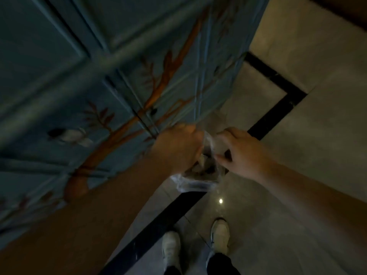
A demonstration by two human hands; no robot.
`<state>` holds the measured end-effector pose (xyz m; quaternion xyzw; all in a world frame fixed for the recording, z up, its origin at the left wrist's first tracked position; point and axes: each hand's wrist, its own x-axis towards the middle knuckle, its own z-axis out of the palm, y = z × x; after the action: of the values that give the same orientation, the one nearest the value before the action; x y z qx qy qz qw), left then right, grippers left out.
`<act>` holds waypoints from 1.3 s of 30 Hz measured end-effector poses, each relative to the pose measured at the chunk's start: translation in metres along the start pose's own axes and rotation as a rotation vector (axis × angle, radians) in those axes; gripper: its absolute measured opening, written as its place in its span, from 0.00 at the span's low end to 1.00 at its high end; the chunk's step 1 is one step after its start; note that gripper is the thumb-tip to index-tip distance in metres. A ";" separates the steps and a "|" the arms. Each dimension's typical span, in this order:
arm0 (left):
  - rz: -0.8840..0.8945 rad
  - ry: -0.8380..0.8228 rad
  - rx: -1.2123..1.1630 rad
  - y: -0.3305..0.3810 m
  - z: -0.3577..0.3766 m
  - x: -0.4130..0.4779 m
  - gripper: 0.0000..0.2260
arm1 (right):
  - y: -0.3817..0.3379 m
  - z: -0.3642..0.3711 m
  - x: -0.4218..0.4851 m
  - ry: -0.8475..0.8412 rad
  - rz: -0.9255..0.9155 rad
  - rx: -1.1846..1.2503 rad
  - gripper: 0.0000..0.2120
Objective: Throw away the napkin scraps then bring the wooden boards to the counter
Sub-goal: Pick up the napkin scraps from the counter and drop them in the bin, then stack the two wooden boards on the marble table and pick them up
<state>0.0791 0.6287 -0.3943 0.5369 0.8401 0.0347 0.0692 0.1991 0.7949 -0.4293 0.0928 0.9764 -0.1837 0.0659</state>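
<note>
A small bin lined with a clear plastic bag (195,184) stands on the floor beside a blue cabinet. Pale crumpled napkin scraps (202,160) lie inside it. My left hand (176,149) reaches into the bag's left side, fingers curled at the scraps; whether it still grips them is hidden. My right hand (244,153) pinches the bag's right edge and holds it apart. No wooden boards are in view.
The blue cabinet (99,86), painted with brown branches and a bird, fills the left and top. Pale floor tiles with a black border stripe (276,112) run to the right. My two white shoes (219,235) stand just below the bin.
</note>
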 end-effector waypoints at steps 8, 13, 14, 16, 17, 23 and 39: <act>0.296 0.149 0.021 0.075 -0.186 -0.034 0.18 | -0.058 -0.172 -0.110 0.171 0.143 -0.155 0.33; 0.531 0.215 0.094 0.131 -0.251 -0.053 0.20 | -0.069 -0.242 -0.201 0.245 0.292 -0.274 0.34; 0.582 0.220 0.116 0.142 -0.261 -0.052 0.22 | -0.070 -0.253 -0.221 0.260 0.336 -0.297 0.34; 0.686 0.228 0.130 0.172 -0.280 -0.049 0.24 | -0.072 -0.273 -0.266 0.296 0.428 -0.340 0.35; 0.728 0.233 0.132 0.191 -0.288 -0.049 0.24 | -0.073 -0.281 -0.289 0.311 0.485 -0.359 0.35; 0.999 0.302 0.125 0.326 -0.328 -0.066 0.26 | -0.084 -0.315 -0.448 0.354 0.797 -0.388 0.34; 1.618 0.414 0.114 0.756 -0.298 -0.247 0.29 | -0.139 -0.269 -0.904 0.398 1.478 -0.388 0.36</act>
<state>0.8142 0.7278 0.0200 0.9597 0.1916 0.1291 -0.1600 1.0257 0.6256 0.0147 0.7355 0.6698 0.1015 0.0098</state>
